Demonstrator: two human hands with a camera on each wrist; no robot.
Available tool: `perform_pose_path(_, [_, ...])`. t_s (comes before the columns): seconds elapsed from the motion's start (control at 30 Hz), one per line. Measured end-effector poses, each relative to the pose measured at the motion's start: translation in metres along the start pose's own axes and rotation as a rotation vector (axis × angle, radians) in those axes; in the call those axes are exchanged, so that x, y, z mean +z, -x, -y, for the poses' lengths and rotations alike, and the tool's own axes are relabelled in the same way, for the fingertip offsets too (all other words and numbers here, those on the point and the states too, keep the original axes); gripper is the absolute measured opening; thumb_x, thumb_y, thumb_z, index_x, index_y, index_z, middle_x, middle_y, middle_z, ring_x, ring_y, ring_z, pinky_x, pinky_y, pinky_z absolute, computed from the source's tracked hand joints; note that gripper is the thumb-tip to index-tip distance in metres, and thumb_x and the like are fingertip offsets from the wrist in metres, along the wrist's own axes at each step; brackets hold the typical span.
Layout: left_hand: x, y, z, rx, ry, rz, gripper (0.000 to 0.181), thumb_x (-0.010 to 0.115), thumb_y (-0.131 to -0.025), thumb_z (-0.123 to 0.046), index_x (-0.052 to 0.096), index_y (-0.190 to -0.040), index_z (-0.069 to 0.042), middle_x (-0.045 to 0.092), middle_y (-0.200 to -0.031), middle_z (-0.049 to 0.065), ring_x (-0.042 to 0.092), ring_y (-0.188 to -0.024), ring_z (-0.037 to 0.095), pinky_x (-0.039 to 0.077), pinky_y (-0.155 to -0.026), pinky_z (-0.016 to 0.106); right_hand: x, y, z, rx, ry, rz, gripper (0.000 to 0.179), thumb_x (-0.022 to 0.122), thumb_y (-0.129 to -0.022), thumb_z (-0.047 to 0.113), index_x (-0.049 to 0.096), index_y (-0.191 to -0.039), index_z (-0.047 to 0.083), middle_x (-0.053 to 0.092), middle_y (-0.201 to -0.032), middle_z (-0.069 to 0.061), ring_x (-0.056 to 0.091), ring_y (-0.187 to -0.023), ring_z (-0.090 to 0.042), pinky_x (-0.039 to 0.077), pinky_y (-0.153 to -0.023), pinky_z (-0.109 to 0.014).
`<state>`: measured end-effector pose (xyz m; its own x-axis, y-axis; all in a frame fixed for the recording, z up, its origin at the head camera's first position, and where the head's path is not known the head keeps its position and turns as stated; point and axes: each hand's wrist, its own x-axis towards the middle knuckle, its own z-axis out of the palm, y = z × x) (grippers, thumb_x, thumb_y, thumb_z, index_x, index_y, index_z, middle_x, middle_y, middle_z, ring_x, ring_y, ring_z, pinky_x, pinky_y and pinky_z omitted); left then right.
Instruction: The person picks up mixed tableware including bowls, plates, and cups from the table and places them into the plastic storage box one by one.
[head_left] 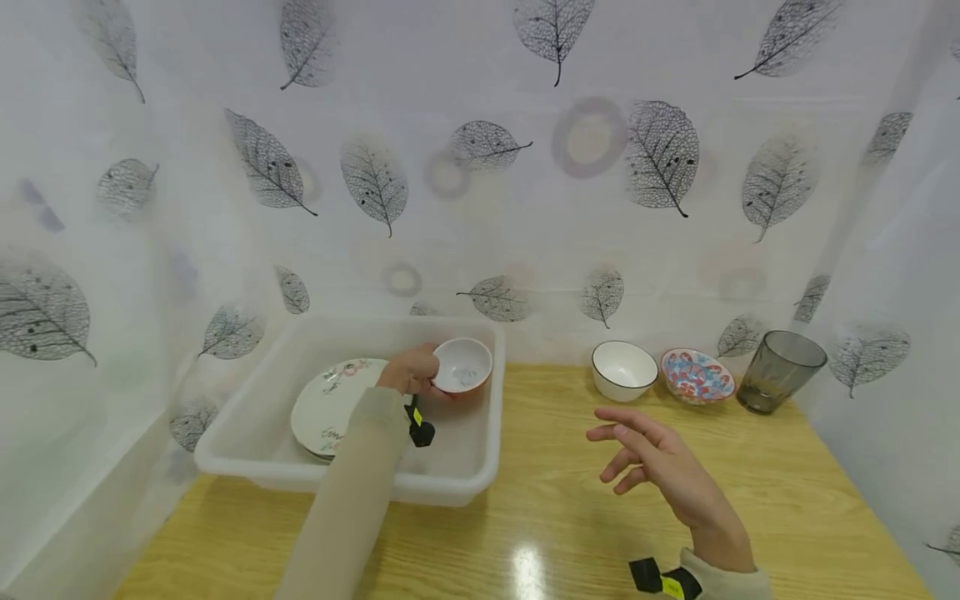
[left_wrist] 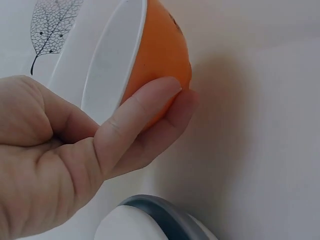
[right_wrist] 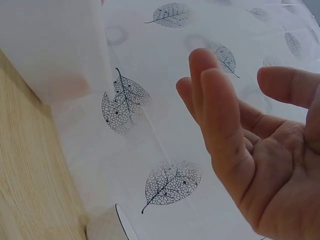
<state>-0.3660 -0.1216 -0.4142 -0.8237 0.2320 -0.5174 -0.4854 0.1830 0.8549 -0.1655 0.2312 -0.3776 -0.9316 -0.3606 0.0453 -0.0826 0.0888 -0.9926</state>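
Inside the white plastic tub [head_left: 465, 487], my left hand [head_left: 411, 371] pinches the rim of a small bowl [head_left: 462, 367], white within and orange outside. The left wrist view shows the thumb at the bowl's [left_wrist: 162, 55] white inner side and fingers against its orange wall. Left of that hand, white plates with a floral print [head_left: 330, 408] lie in the tub. My right hand [head_left: 667, 462] hovers over the table with fingers spread and loosely bent, holding nothing. Beyond it stands a white bowl with a dark rim [head_left: 624, 371], partly seen in the right wrist view.
A red-and-blue patterned dish [head_left: 697, 379] and a grey tinted glass [head_left: 780, 372] stand in a row right of the white bowl. The wooden table [head_left: 570, 525] extends in front of them. A leaf-print curtain [head_left: 525, 225] hangs behind and along both sides.
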Motion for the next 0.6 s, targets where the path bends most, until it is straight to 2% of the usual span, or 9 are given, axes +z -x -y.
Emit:
perform_pose_path(0.1, [0.0010,-0.0005,0.0014,-0.023,-0.003,-0.034,0.069,0.029,-0.088,0.021,0.023,-0.152,-0.005,0.044,-0.135,0.025,0.057,-0.110,0.036,0.055,-0.085,0.055,0.0009,-0.0016,0.0004,0.008,0.008,-0.004,0.034,0.043,-0.107,0.025,0.054,-0.138,0.014,0.068,-0.120,-0.005,0.071,-0.077,-0.022,0.060,-0.064,-0.042])
perform_pose_path(0.23, [0.0040,-0.0018,0.0042,-0.059,0.028,-0.081,0.075,0.024,-0.085,0.022,0.017,-0.154,-0.006,0.035,-0.142,0.027,0.053,-0.117,0.039,0.056,-0.083,0.056,0.0010,-0.0011,0.0004,0.011,0.012,-0.010,0.035,0.044,-0.107,0.025,0.054,-0.138,0.012,0.067,-0.121,-0.006,0.071,-0.077,-0.023,0.060,-0.064,-0.042])
perform_pose_path(0.33, [0.0051,-0.0021,0.0053,-0.073,0.040,-0.092,0.077,0.024,-0.084,0.022,0.014,-0.155,-0.006,0.031,-0.145,0.028,0.051,-0.121,0.041,0.056,-0.082,0.056,0.0013,-0.0007,0.0006,0.009,0.015,-0.013,0.035,0.044,-0.107,0.025,0.054,-0.138,0.012,0.067,-0.120,-0.006,0.071,-0.077,-0.023,0.060,-0.064,-0.042])
perform_pose_path(0.6, [0.0070,-0.0044,0.0074,-0.087,0.017,-0.103,0.073,0.027,-0.089,0.020,0.013,-0.156,-0.006,0.034,-0.139,0.028,0.057,-0.111,0.039,0.058,-0.074,0.054,0.0026,-0.0014,0.0020,0.018,0.022,-0.013,0.037,0.044,-0.107,0.026,0.052,-0.139,0.008,0.067,-0.121,-0.008,0.071,-0.077,-0.023,0.060,-0.064,-0.042])
